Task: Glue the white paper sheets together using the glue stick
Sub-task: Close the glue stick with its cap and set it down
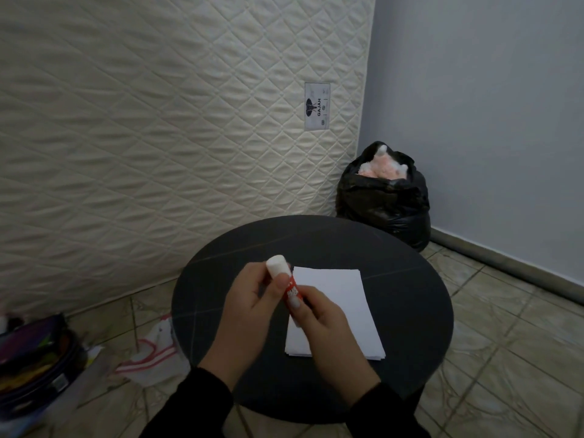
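Note:
A small stack of white paper sheets (343,303) lies on the round black table (316,245), slightly right of centre. Above the stack's left edge I hold a glue stick (291,290) with a red label and a white cap (278,264). My left hand (249,314) pinches the white cap end between thumb and fingers. My right hand (328,327) grips the red body lower down and covers part of the paper. Whether the cap is seated or loosened is not visible.
A quilted mattress (158,121) leans against the wall behind the table. A full black rubbish bag (385,197) sits in the corner at the back right. On the tiled floor at left lie a white-and-red plastic bag (155,349) and an open pencil case (34,361).

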